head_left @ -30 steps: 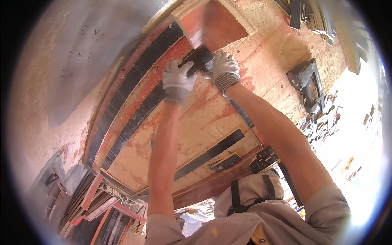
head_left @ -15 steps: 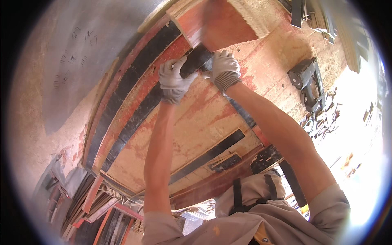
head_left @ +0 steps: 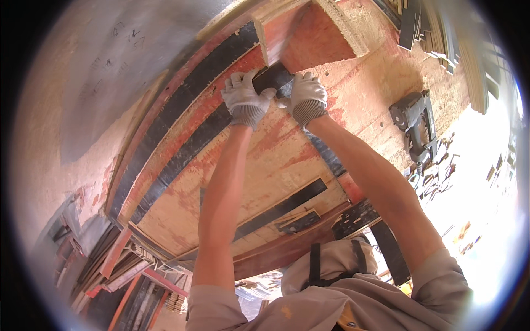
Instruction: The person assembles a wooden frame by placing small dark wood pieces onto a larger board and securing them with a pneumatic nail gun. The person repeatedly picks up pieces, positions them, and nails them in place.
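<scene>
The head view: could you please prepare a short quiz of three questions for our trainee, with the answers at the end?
1. Multiple choice: which colour are the fabric gloves with ribbed cuffs on the left hand and the right hand?
(a) black (b) off-white (c) green

2. True or false: in the picture, the chunky black handheld tool lies to the right of the flat black rectangular piece between the hands.

3. Fill the gap with "above" or "below": in the picture, the flat red panel with rough pale edges is ____ the hands.

Key: 1. b; 2. true; 3. above.
</scene>
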Demonstrator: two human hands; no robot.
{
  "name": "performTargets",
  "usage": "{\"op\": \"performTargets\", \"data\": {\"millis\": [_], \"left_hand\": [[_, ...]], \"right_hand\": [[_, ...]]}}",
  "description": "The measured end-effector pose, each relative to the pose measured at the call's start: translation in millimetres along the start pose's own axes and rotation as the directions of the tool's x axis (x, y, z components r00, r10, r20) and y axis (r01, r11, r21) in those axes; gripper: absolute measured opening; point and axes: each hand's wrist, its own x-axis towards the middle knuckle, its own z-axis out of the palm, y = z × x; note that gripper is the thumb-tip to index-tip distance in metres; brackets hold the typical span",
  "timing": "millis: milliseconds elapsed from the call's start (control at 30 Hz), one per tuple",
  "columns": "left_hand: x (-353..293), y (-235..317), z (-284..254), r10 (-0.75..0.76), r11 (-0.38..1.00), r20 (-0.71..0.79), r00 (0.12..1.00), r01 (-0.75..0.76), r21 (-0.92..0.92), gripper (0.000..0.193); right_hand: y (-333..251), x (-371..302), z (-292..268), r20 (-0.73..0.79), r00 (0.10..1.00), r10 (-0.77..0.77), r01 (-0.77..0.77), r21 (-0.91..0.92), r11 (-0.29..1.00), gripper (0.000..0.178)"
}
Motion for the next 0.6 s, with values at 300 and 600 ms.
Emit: {"op": "performTargets", "data": {"millis": [300, 600], "left_hand": [[8, 8, 10, -0.177, 0.981, -0.066, 0.982, 0.181, 0.070, 0.046], [6, 10, 3, -0.134, 0.991, -0.117, 0.984, 0.135, 0.001, 0.043]], "right_hand": [[256, -96, -24, -0.476, 0.879, -0.035, 0.033, -0.011, 0.999, 0.098], [451, -38, 39, -0.239, 0.897, 0.371, -0.352, 0.121, 0.928, 0.102]]}}
